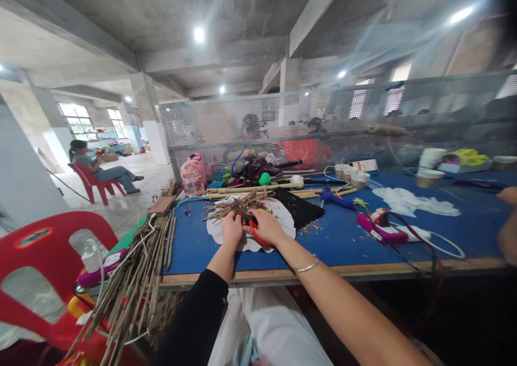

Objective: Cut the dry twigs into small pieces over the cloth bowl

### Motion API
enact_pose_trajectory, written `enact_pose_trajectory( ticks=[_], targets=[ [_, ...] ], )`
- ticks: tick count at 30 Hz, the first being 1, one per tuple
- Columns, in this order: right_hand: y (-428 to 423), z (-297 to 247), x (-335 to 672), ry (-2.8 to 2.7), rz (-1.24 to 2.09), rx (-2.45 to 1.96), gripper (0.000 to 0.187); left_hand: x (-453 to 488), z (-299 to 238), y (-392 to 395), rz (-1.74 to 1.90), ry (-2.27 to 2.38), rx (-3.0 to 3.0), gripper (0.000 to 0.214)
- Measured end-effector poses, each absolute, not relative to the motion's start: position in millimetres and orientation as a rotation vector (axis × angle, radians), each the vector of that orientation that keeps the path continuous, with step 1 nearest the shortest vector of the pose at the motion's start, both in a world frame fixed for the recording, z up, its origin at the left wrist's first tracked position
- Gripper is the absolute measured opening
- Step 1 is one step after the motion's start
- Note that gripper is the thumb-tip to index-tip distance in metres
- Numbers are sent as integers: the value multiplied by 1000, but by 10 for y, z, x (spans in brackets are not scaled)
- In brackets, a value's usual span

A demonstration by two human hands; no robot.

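My right hand (pixel 267 227) is closed around red-handled cutters (pixel 257 233), whose dark jaws point left towards my other hand. My left hand (pixel 232 229) has its fingers pinched together by the jaws; what they hold is hidden. Both hands are over a white round mat with a wavy edge (pixel 215 233). A heap of short brown twigs (pixel 224 207) lies on the mat, just beyond my fingers. To the right of the mat a black cloth (pixel 302 211) is spread, with small twig bits scattered beside it.
Long sticks (pixel 139 274) overhang the blue table's (pixel 194 258) left end, near a red chair (pixel 60 231). A blue glue gun (pixel 335 198), a purple power strip (pixel 379 231) with cables and paper cups (pixel 428 178) stand rightward. A mesh screen (pixel 226 124) rises behind. Someone's blurred hand (pixel 509 226) shows at right.
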State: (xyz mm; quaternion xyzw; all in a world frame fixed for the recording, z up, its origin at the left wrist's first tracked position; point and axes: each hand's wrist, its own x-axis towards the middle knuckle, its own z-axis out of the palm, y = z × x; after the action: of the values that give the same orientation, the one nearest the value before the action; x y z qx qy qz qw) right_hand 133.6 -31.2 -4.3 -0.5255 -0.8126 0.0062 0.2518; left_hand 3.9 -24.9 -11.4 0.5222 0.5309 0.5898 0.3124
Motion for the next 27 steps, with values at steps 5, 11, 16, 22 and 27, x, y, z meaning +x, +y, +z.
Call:
enact_pose_trajectory(
  ticks=[5,11,16,22,27],
  targets=[
    [-337,-20,1347,-2222,39,-1390,55,33,-106,-263,1534,1415,1434,15],
    [-388,29,1342,-2226,105,-1501,47,7,-92,-281,1549,1467,1536,20],
    [-387,36,1343,-2220,122,-1554,50,18,-84,-285,1546,1455,1495,20],
    [-365,9,1348,-2203,85,-1565,55,34,-137,-218,1568,1374,1367,13],
    [-358,0,1356,-2190,48,-1599,51,16,-178,-174,1604,1340,1295,16]
  ],
)
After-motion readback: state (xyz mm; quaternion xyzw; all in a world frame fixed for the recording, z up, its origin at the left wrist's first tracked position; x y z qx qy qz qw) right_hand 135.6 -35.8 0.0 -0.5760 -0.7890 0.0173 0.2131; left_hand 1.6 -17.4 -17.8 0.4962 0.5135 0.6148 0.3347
